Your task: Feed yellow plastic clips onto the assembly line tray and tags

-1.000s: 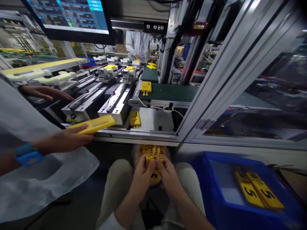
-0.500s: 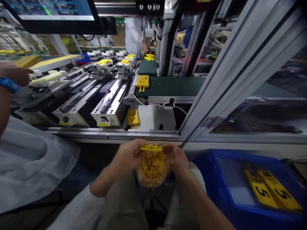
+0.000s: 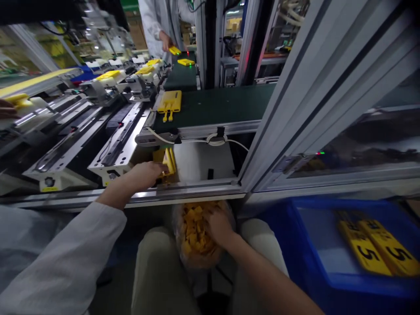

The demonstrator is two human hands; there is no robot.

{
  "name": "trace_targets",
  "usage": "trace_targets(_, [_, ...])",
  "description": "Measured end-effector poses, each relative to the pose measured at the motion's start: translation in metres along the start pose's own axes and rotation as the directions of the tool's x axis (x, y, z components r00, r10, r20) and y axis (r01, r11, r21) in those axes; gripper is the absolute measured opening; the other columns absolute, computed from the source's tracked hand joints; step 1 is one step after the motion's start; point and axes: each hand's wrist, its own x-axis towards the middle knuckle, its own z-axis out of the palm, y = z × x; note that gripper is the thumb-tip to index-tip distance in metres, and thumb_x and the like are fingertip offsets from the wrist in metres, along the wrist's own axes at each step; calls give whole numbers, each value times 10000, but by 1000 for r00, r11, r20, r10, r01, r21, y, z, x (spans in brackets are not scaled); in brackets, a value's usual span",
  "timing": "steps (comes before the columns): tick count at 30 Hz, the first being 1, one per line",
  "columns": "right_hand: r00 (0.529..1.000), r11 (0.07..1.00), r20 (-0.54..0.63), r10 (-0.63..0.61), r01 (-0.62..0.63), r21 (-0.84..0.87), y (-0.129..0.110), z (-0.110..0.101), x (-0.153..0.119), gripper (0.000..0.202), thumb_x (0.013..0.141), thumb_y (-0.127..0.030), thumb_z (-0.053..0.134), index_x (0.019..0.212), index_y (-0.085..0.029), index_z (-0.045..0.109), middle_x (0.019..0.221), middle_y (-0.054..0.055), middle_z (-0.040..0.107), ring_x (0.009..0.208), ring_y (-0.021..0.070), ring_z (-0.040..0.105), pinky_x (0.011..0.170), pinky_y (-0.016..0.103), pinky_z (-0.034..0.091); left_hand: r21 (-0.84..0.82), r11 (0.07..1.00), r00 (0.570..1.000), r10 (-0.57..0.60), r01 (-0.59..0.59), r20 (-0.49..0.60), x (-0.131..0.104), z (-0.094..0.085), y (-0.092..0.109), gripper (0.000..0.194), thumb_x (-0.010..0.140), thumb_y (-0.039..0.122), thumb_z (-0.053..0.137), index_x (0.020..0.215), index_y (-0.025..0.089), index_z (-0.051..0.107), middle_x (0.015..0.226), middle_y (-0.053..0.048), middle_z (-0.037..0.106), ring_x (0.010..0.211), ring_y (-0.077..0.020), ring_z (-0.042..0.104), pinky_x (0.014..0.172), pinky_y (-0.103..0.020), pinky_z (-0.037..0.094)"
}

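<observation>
My left hand [image 3: 147, 176] is closed on a yellow power bank [image 3: 169, 162], tilted up on its edge at the left end of the white surface below the belt. Behind it, another yellow piece [image 3: 158, 155] is partly hidden. Between my knees sits a clear plastic bag [image 3: 179, 229] filled with small yellow-orange pieces [image 3: 196, 234]. My right hand [image 3: 220, 225] reaches into the bag from the right, its fingers blurred and partly buried among the pieces. On the green belt above lies a yellow power bank with two short plugs [image 3: 169, 103].
A metal rail [image 3: 197, 189] runs along the bench front. White-ended slide units [image 3: 113, 168] stand left, and a slanting aluminium frame [image 3: 295, 94] right. A blue bin [image 3: 305, 245] holds yellow blocks marked 5 [image 3: 367, 251]. A co-worker's hand [image 3: 166, 40] holds a yellow piece at the back.
Both hands were together above the bag around a yellow power bank. My left hand has moved up and left with it to the bench; my right has dropped into the bag. The view has shifted.
</observation>
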Motion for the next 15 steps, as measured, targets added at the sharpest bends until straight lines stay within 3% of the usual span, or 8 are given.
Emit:
trace_targets(3, [1000,998,16,0,1,-68,-6,9,11,379,920,-174,445,1202,-204,696,1307,164,647,1245,329,548,1082,492,368,122,987,988,88,-103,126,24,7,20,249,895,223,572,1082,135,712,1087,-105,749,1099,-261,641,1054,-436,407])
trace_targets(5, [1000,995,27,4,-2,-95,-9,15,17,411,919,-139,419,1224,-200,687,1308,170,646,1252,323,551,1087,482,371,182,975,984,100,-127,150,37,18,32,296,919,336,594,1086,123,714,1161,-139,729,1252,-316,559,1143,-505,282])
trace_targets(9, [1000,996,26,0,2,-92,-16,20,18,460,890,-99,435,1279,-198,662,1265,179,692,1182,314,631,1019,437,446,324,945,989,-2,-47,147,40,30,37,290,848,424,682,726,165,731,820,-152,763,1077,-410,646,1128,-662,169])
trace_targets(12, [1000,999,26,15,-13,-45,-19,16,14,419,875,-149,484,1240,-198,684,996,148,793,912,295,742,811,387,534,336,937,987,40,-90,155,24,12,44,270,855,412,672,705,195,731,731,-116,742,941,-373,684,1079,-620,281])
trace_targets(15, [999,998,0,45,-45,46,-21,14,11,324,875,-223,502,1088,-201,744,947,133,805,881,279,754,769,350,531,265,930,966,233,-256,117,12,-28,67,295,922,455,576,847,222,742,857,-113,748,950,-291,669,984,-444,409])
